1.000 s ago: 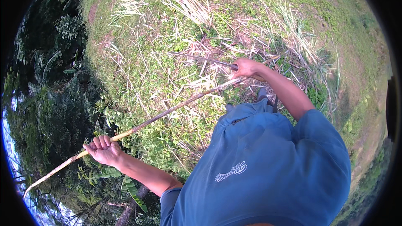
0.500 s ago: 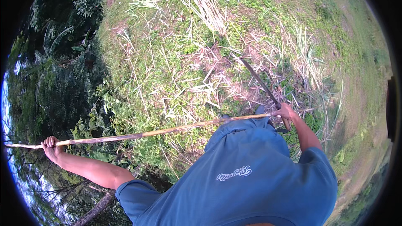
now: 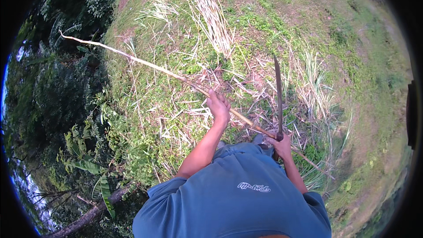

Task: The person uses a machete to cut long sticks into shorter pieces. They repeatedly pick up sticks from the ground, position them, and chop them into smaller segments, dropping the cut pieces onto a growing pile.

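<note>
A long, pale yellow cane stalk [image 3: 167,71] slants across in front of me, its thin bent tip pointing to the upper left. My left hand [image 3: 218,105] is closed around it, partway along. My right hand [image 3: 283,144] is closed on the handle of a machete, whose long dark blade [image 3: 279,97] stands up and away from me. Near that same hand, the lower part of the stalk meets the machete's base; the right thumb and fingers seem to touch it too. Past the right hand a thin stalk [image 3: 315,165] shows; whether it belongs to the cane I cannot tell.
A bundle of stripped stalks [image 3: 211,20] lies on the grass ahead. Cut leaves [image 3: 315,88] are heaped at the right, with a smaller heap [image 3: 158,9] farther left. Chopped scraps litter the ground between. Dense trees [image 3: 57,88] and a fallen trunk [image 3: 90,216] line the left.
My left hand has come in from the far left to the cane's middle. The cane's tip has swung up and away. The machete blade has turned from slanting left to nearly upright.
</note>
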A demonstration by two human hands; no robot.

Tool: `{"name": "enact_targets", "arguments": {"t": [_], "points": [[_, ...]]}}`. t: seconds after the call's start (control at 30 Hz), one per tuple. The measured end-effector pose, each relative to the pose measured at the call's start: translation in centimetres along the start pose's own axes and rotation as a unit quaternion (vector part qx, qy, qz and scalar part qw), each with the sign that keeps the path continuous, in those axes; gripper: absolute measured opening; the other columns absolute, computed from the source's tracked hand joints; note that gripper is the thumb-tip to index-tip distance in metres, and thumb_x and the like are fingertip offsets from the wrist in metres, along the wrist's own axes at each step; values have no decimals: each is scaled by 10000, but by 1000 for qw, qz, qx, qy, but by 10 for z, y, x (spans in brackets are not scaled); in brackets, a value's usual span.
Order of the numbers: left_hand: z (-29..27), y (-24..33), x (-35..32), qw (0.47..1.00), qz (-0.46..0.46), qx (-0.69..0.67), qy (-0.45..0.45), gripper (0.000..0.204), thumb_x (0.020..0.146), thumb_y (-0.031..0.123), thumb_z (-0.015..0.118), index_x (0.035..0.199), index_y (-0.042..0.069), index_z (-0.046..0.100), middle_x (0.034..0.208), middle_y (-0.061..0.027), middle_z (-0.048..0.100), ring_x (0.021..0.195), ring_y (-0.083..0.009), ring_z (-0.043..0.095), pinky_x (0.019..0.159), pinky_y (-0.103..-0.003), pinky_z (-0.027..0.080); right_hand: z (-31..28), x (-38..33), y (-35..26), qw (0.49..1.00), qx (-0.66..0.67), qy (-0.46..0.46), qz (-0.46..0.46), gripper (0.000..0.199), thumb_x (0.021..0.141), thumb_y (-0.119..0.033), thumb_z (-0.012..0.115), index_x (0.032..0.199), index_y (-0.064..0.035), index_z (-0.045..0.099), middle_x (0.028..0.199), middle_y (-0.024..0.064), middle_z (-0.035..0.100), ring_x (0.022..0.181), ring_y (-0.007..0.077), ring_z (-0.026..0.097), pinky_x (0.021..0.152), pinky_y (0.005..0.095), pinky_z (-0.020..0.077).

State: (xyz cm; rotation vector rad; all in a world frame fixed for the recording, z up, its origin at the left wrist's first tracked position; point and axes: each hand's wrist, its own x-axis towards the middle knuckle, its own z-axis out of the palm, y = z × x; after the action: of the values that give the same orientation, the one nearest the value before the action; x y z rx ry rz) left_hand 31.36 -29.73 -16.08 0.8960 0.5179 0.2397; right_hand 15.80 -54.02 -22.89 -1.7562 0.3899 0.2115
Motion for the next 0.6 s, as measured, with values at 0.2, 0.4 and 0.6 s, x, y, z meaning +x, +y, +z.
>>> {"name": "enact_targets", "arguments": {"t": [0.2, 0.4, 0.6], "points": [[27, -42, 47, 994, -75, 74, 32, 292, 1017, 337, 379, 823, 131, 306, 540, 30, 322, 391, -93, 266, 347, -269, 200, -140, -100, 124, 961, -136, 194, 139, 387, 699, -159, 824, 1008, 19, 674, 825, 49, 675, 715, 126, 604, 673, 280, 484], [43, -96, 113, 986, -147, 74, -19, 297, 1009, 313, 398, 762, 154, 349, 516, 51, 298, 368, -82, 238, 331, -273, 166, -195, -253, 231, 914, -58, 307, 258, 360, 700, -189, 836, 876, 65, 652, 705, 46, 627, 589, 154, 550, 585, 298, 467], [84, -92, 169, 985, -130, 75, -84, 256, 997, 310, 435, 796, 158, 393, 521, 57, 314, 383, -73, 254, 336, -251, 185, -155, -268, 278, 873, -93, 328, 349, 377, 684, -237, 851, 626, -42, 533, 568, 1, 495, 539, 150, 478, 528, 334, 413]]}}
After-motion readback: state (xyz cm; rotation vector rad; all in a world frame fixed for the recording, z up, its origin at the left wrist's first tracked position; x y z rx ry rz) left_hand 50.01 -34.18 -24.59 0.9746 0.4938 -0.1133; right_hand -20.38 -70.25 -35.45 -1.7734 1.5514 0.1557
